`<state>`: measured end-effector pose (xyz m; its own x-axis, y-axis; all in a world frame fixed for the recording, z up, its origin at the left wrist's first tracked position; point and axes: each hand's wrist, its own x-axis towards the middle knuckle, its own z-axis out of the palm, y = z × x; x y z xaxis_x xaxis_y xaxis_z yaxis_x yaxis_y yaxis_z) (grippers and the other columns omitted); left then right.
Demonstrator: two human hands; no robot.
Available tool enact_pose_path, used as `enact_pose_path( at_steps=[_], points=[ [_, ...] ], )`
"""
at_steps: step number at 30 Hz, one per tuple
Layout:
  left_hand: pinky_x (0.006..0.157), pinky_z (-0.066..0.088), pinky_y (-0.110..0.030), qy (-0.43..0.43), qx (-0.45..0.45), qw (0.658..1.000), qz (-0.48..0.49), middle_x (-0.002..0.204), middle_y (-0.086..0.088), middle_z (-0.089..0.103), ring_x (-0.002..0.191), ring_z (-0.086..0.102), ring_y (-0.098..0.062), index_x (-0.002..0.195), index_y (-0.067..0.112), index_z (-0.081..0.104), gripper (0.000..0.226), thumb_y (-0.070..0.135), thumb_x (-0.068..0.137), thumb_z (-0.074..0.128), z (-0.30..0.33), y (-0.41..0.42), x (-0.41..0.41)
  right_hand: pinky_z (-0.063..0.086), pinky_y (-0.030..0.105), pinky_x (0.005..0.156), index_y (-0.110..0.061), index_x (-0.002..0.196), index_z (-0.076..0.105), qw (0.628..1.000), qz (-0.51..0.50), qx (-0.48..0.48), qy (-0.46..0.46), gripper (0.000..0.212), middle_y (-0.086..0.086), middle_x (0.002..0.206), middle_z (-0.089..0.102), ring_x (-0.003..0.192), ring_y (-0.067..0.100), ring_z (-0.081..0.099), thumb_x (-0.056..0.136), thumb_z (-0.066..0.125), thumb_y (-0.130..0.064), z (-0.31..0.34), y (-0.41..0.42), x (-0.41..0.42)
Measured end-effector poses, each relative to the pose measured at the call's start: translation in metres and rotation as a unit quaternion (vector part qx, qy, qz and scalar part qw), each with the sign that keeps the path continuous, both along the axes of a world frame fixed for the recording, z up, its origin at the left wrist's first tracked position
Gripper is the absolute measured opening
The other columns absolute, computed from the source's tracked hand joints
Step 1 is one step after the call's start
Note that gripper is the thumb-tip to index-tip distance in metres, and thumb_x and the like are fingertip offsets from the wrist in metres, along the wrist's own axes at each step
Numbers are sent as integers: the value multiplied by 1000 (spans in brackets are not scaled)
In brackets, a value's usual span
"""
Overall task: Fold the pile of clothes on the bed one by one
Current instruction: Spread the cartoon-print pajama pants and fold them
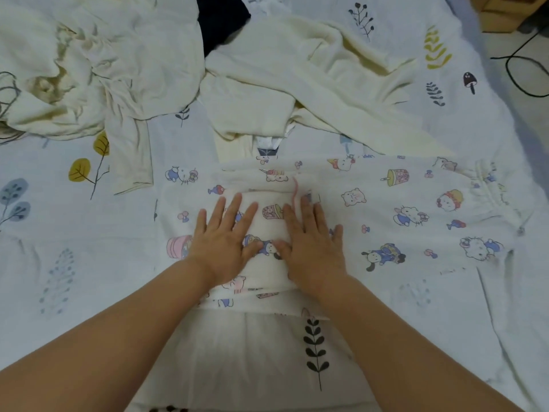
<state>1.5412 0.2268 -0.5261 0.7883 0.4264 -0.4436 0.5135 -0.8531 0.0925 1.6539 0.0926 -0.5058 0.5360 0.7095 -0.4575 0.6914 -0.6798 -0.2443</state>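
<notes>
Both hands down flat on the cartoon-print garment (386, 209) at the centre of the bed sheet (59, 263) — left hand (221, 236) and right hand (312, 236) side by side, fingers straight and spread, pressing its folded middle. Up at twelve o'clock lies a cream garment (282, 84) — another crumpled cream pile (89, 63) at ten, a dark garment (219, 19) between them.

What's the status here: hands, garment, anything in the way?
Both hands flat, left hand and right hand pressing the cartoon-print garment. Part-folded, right side spread. Cream clothes beyond, not obstructing.
</notes>
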Motion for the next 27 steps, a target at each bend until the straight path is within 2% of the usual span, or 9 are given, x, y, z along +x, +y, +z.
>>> enact_pose_path(
  at_steps=[3, 6, 9, 13, 15, 18, 20, 24, 27],
  points=[
    [114, 7, -51, -54, -8, 998, 27, 158, -10, -1, 144, 3, -30, 150, 24, 2, 70, 53, 93, 30, 17, -7, 8, 15, 45, 115, -19, 147, 23, 996, -17, 89, 22, 54, 6, 157, 11, 144, 23, 9, 98, 35, -39, 20, -3, 9],
    [111, 22, -48, -147, -9, 988, 54, 152, -20, 18, 138, 21, -34, 140, 11, 34, 57, 38, 92, 47, 37, -27, 25, 37, 31, 94, -10, 125, 54, 976, -83, 199, -16, 33, 9, 127, 53, 116, 23, 44, 95, 45, -22, 38, -22, 21],
    [113, 20, -47, -190, -23, 981, 41, 153, -18, 16, 140, 17, -31, 139, 10, 36, 54, 33, 92, 49, 50, -51, 46, 39, 28, 84, -9, 116, 59, 969, -147, 195, -49, 27, 8, 113, 58, 105, 22, 48, 93, 45, -15, 47, -51, 40],
    [115, 12, -44, -135, -19, 991, -5, 156, -9, 6, 143, 8, -24, 143, 18, 26, 53, 36, 95, 39, 50, -82, 74, 33, 30, 75, -9, 111, 56, 948, -284, 119, -82, 23, 11, 112, 53, 104, 26, 47, 93, 45, -18, 52, -96, 77],
    [115, 10, -47, -113, -21, 993, -23, 156, -8, 6, 144, 4, -24, 142, 20, 25, 50, 38, 96, 36, 47, -96, 85, 36, 35, 79, -5, 113, 50, 907, -402, 103, -74, 28, 17, 116, 50, 109, 32, 45, 90, 49, -20, 54, -117, 95],
    [114, 5, -52, -60, -27, 997, -37, 157, -8, 0, 144, -4, -30, 144, 20, 20, 54, 43, 97, 30, 40, -116, 93, 37, 44, 95, 0, 131, 34, 817, -570, 75, -38, 60, 22, 132, 41, 123, 38, 39, 85, 61, -28, 51, -147, 119],
    [114, -2, -53, -9, -21, 999, -41, 157, -9, -7, 143, -12, -34, 148, 20, 12, 58, 46, 98, 25, 34, -124, 94, 38, 44, 97, 0, 137, 26, 762, -640, 103, 13, 73, 22, 136, 40, 123, 39, 41, 83, 66, -30, 45, -161, 133],
    [113, -7, -52, 14, -13, 999, -42, 157, -8, -13, 142, -18, -34, 149, 21, 4, 61, 49, 98, 20, 28, -125, 91, 47, 35, 90, 4, 129, 42, 688, -676, 245, 96, 63, 17, 124, 55, 108, 32, 56, 80, 71, -22, 32, -168, 148],
    [114, -6, -50, 11, -28, 998, -47, 158, -5, -11, 143, -17, -31, 150, 22, 6, 60, 48, 98, 23, 29, -122, 89, 51, 30, 77, -2, 117, 54, 607, -697, 349, 158, 45, 10, 100, 62, 83, 22, 60, 76, 72, -8, 35, -160, 154]
  ],
)
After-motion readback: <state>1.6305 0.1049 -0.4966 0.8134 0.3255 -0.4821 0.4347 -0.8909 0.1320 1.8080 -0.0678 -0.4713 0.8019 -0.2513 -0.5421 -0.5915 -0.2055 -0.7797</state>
